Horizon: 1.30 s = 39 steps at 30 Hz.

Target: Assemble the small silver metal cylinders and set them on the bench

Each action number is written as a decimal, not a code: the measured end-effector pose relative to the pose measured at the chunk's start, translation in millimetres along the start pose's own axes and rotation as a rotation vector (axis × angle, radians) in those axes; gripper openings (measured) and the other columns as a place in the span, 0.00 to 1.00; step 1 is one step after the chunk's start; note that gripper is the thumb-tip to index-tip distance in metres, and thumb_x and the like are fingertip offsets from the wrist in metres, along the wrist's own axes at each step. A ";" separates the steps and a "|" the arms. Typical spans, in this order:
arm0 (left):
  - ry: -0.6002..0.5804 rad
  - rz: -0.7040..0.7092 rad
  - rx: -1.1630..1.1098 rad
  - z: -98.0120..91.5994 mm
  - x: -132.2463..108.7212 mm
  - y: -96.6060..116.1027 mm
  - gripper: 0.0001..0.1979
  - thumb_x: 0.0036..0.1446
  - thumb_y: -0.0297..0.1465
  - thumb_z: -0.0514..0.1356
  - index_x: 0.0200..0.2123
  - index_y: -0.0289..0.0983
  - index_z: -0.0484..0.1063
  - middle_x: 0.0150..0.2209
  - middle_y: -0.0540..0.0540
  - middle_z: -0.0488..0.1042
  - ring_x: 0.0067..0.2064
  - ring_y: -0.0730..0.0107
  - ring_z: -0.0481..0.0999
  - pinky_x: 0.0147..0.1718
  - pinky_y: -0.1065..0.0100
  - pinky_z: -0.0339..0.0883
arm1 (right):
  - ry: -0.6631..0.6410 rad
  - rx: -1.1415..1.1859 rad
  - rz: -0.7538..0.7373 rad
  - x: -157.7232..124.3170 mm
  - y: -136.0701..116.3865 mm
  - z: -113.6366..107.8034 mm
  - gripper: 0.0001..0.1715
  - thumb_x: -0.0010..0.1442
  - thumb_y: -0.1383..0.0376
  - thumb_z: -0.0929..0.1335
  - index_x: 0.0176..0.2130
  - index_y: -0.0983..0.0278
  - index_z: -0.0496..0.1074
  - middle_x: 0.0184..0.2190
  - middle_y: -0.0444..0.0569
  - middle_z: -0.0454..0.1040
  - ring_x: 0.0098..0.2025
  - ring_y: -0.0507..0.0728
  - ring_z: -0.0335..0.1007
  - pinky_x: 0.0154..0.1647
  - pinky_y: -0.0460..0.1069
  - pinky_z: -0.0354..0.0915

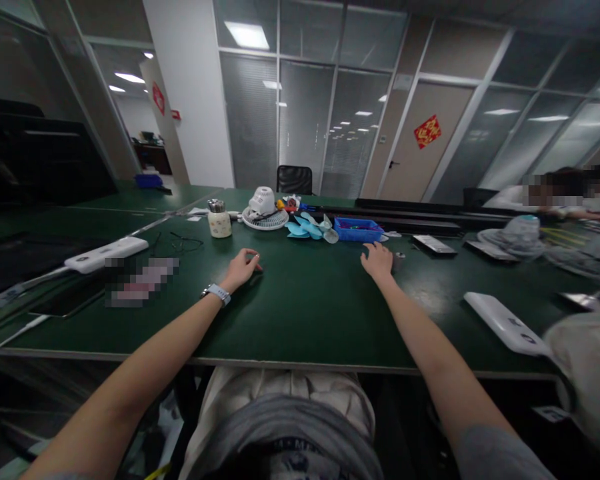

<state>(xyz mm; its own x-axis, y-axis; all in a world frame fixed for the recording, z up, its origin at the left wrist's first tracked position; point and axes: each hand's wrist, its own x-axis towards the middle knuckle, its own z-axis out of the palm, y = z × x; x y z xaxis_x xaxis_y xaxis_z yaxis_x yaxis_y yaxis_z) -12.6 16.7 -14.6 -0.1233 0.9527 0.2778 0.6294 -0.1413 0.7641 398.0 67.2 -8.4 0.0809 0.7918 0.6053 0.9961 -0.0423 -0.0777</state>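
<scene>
My left hand (241,269), with a watch (216,293) on its wrist, rests at the table's middle, fingers loosely curved and apart with nothing in them. Nearest to it is a cream bottle (220,223) with a metal lid. On the right, my right hand (379,260) lies palm down, fingers spread, just in front of a blue basket (359,230) with small things inside. Between the two, farther back, are light-blue fan blades (307,227). Behind them a white fan base (263,201) sits by a round white fan grille (265,220).
White power strips (107,255) (505,323) lie on both sides of the green table (295,307). Thin dark cables (185,241) are at left. A phone-like flat item (434,245) and more fan parts (517,237) stand at right, near other people. A black chair (295,180) is behind.
</scene>
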 end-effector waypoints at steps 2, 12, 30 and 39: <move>-0.010 -0.002 0.006 -0.3 -0.6 1.1 0.18 0.57 0.42 0.53 0.46 0.38 0.66 0.30 0.45 0.80 0.37 0.60 0.79 0.39 0.64 0.67 | -0.015 -0.014 0.026 -1.0 2.6 4.8 0.22 0.59 0.64 0.63 0.52 0.64 0.71 0.58 0.60 0.63 0.51 0.68 0.65 0.51 0.62 0.58; -0.018 -0.001 0.017 -1.9 -3.2 4.9 0.17 0.57 0.41 0.54 0.46 0.39 0.66 0.30 0.47 0.80 0.37 0.60 0.79 0.41 0.63 0.67 | -0.052 0.162 -0.108 -9.0 -5.4 -8.7 0.22 0.59 0.70 0.62 0.52 0.61 0.72 0.53 0.55 0.67 0.46 0.64 0.68 0.47 0.58 0.63; -0.124 0.412 -0.289 17.2 -47.9 62.7 0.27 0.48 0.40 0.66 0.50 0.39 0.64 0.39 0.43 0.79 0.45 0.60 0.78 0.47 0.60 0.69 | -0.321 1.133 -0.411 -97.5 -165.6 -47.8 0.44 0.51 0.61 0.73 0.63 0.56 0.54 0.48 0.49 0.72 0.39 0.54 0.72 0.46 0.53 0.68; -0.161 0.408 -0.281 15.5 -52.7 73.2 0.25 0.48 0.39 0.66 0.48 0.39 0.65 0.35 0.45 0.80 0.41 0.61 0.79 0.45 0.60 0.70 | -0.526 1.306 -0.274 -90.7 -162.1 -40.9 0.27 0.45 0.61 0.76 0.45 0.64 0.73 0.39 0.49 0.78 0.41 0.57 0.75 0.45 0.54 0.70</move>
<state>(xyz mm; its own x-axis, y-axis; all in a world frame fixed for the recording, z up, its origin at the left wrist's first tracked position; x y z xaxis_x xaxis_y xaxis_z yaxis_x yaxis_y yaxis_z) 51.9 -39.7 17.6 0.2224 0.8313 0.5094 0.3690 -0.5554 0.7452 230.7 -22.7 -18.3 -0.4146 0.8250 0.3841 0.2091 0.4972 -0.8421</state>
